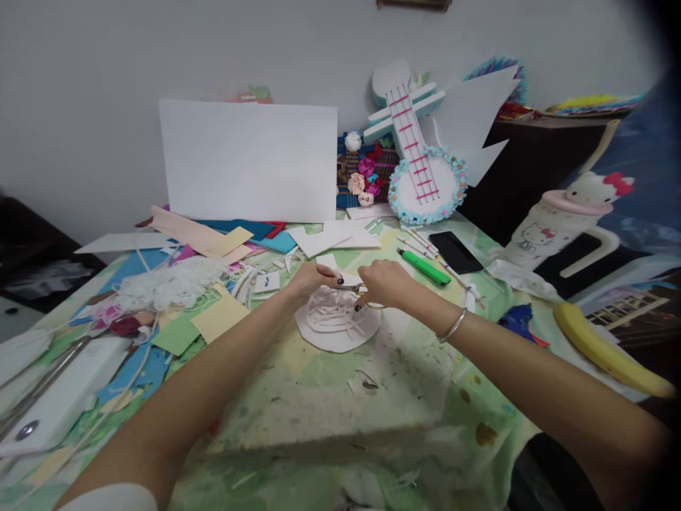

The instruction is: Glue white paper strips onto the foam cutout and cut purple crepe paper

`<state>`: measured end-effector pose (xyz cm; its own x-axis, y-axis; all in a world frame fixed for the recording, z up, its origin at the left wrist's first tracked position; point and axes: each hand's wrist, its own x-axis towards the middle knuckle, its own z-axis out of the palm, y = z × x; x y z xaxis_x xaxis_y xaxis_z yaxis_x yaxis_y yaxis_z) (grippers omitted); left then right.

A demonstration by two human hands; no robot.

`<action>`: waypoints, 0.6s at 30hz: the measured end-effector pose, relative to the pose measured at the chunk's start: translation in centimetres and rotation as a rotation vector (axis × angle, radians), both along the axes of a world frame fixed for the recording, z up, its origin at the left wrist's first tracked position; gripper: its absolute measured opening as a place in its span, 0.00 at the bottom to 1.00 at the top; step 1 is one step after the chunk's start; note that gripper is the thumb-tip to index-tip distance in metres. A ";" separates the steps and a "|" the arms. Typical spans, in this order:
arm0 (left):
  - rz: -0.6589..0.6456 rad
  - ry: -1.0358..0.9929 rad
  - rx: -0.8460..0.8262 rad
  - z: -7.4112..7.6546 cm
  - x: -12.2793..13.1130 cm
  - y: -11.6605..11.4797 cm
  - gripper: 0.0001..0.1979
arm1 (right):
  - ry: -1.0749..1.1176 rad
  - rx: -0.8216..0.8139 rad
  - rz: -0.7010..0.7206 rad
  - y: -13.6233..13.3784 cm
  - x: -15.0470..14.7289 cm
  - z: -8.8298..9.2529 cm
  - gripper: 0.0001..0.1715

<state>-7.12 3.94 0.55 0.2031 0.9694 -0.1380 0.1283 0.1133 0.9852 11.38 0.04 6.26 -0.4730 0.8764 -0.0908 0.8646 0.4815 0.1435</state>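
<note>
My right hand (381, 284) is closed around a small pair of scissors (351, 287) with gold-coloured handle loops. Its blades point left, toward the fingertips of my left hand (315, 279). That left hand is closed in a pinch on a piece of white paper (328, 262), partly hidden by the fingers. Right below both hands lies a white round card (335, 345) with a heap of thin white strips (336, 314) on it.
Left of the hands are tangled white cord (170, 285) and coloured paper sheets (220, 321). To the right lie a green cutter knife (424, 267), a black phone (456, 253), a tumbler (547, 231) and a yellow banana-shaped object (606, 348). A white board (250, 162) and a paper instrument model (418, 152) stand behind.
</note>
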 end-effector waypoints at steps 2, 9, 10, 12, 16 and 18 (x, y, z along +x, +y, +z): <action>0.034 0.008 0.013 0.4 -0.4 0.2 0.14 | 0.012 -0.003 -0.023 -0.1 0.4 0.1 0.34; 0.000 0.045 0.083 1.2 -2.5 -0.6 0.15 | 0.069 -0.006 -0.089 0.4 3.4 0.6 0.38; -0.038 0.092 0.105 1.2 -2.7 -0.9 0.14 | 0.083 -0.019 -0.106 0.6 4.0 0.6 0.37; -0.112 0.214 0.162 1.2 -2.8 -1.5 0.12 | 0.100 -0.047 -0.159 0.8 5.1 0.4 0.32; -0.226 0.474 0.331 1.5 -1.9 -2.1 0.07 | 0.060 -0.076 -0.316 0.6 6.5 -1.2 0.24; -0.276 0.613 0.453 1.7 -0.9 -1.9 0.07 | 0.038 -0.085 -0.372 0.1 6.7 -2.3 0.23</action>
<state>-8.05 2.09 2.21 0.4585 0.8840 0.0916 0.6256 -0.3943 0.6731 18.11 0.10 3.95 -0.1289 0.9788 -0.1591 0.9864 0.1430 0.0812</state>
